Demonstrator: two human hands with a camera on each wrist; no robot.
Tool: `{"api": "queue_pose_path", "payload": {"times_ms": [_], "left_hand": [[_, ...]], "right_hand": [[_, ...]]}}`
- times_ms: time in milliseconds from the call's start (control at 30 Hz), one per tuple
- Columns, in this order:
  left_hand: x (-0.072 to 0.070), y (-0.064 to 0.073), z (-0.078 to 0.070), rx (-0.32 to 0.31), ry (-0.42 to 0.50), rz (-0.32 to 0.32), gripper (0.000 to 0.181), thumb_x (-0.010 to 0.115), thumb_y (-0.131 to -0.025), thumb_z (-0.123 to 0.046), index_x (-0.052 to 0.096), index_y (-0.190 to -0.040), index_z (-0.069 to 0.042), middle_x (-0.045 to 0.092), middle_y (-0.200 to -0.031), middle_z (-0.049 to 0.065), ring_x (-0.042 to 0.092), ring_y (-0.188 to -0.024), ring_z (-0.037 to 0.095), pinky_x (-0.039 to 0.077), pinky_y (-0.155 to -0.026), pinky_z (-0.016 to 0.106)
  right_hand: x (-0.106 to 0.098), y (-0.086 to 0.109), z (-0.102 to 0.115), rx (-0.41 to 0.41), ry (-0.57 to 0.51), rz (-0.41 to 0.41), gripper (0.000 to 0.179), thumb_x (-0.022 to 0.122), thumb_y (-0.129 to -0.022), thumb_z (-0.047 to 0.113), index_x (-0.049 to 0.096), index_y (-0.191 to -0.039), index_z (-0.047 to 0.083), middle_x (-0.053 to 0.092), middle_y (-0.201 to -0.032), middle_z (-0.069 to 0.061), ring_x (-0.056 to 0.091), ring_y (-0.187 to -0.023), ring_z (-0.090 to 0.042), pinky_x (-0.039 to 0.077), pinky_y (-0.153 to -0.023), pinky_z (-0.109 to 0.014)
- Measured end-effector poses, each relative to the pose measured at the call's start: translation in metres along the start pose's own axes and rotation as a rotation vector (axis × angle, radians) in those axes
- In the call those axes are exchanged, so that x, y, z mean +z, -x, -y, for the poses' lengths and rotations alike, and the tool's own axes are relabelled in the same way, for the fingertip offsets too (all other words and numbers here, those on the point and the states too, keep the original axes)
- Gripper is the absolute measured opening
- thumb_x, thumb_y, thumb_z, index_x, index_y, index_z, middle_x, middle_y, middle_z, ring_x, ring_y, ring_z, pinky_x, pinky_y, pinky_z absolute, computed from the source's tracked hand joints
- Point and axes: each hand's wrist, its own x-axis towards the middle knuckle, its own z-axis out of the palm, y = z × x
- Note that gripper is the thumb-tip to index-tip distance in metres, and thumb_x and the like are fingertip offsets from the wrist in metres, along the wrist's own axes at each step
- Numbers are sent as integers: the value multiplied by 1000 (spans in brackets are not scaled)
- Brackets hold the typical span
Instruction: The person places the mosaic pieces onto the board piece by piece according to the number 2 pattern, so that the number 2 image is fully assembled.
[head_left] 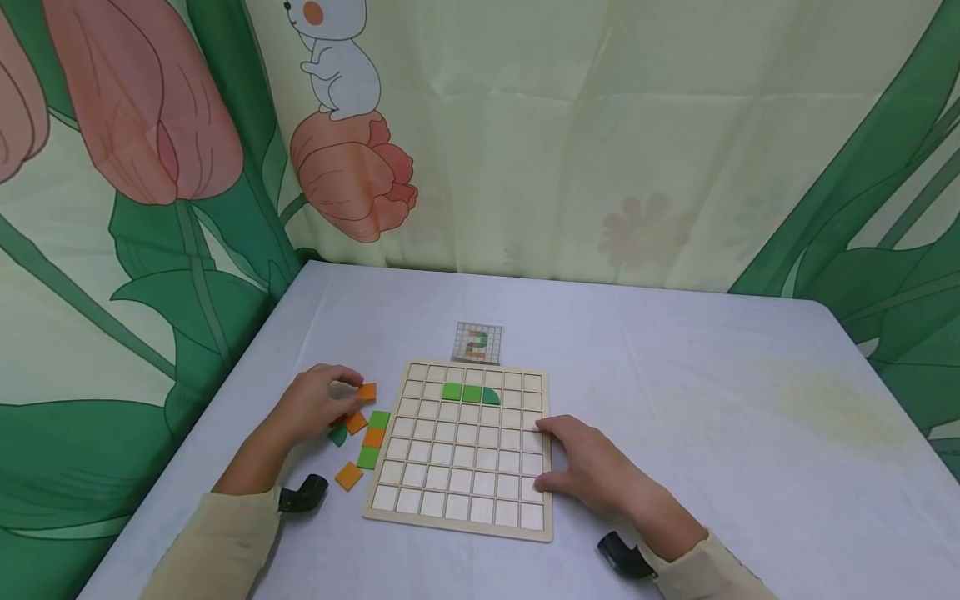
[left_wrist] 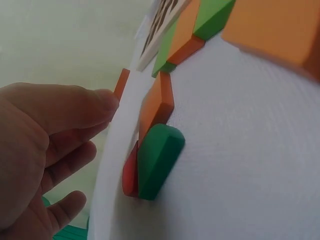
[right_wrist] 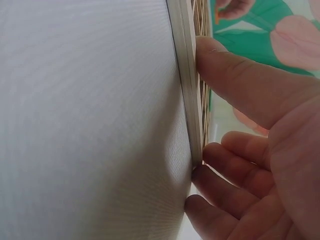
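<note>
My left hand [head_left: 318,404] pinches an orange square tile [left_wrist: 121,84] between thumb and fingers, left of the wooden grid board [head_left: 459,531]. Below those fingers, a dark green rounded piece [left_wrist: 161,160], a red piece [left_wrist: 130,172] and another orange tile [head_left: 356,422] sit close together. On the board's upper rows, two light green squares [head_left: 461,392] and a dark green curved piece [head_left: 491,396] form a row. My right hand [head_left: 592,462] rests at the board's right edge, thumb and fingers spread and touching its rim.
Against the board's left edge stand green and orange tiles [head_left: 373,438] in a column. A loose orange tile [head_left: 349,476] lies nearer me. Behind the board is a small pattern card [head_left: 477,342]. A white cloth [head_left: 712,392] covers the table; a printed curtain [head_left: 570,150] hangs behind.
</note>
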Motion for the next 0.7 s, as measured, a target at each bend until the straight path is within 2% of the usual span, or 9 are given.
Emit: {"api": "queue_pose_path", "payload": {"times_ms": [133, 467, 700], "left_hand": [[-1, 1, -3, 28, -10, -1, 27, 72, -92, -17, 70, -117, -6, 60, -127, 19, 50, -118, 37, 48, -98, 52], [3, 0, -19, 82, 26, 22, 26, 71, -92, -14, 70, -117, -6, 60, -127, 16, 49, -124, 37, 43, -103, 55], [9, -3, -30, 179, 16, 40, 24, 74, -91, -14, 71, -114, -7, 62, -122, 13, 51, -123, 35, 42, -103, 54]], "right_hand": [[0, 0, 0, -2, -2, 0, 71, 88, -75, 20, 55, -136, 0, 56, -135, -11, 51, -129, -31, 40, -107, -46], [1, 0, 1, 23, 1, 9, 72, 88, -76, 22, 55, -136, 1, 56, -136, -10, 50, -129, -30, 40, -107, -46], [1, -1, 1, 32, 6, 14, 72, 88, -76, 22, 55, -137, 2, 55, -137, -10, 50, -130, -30, 40, -107, -46]]}}
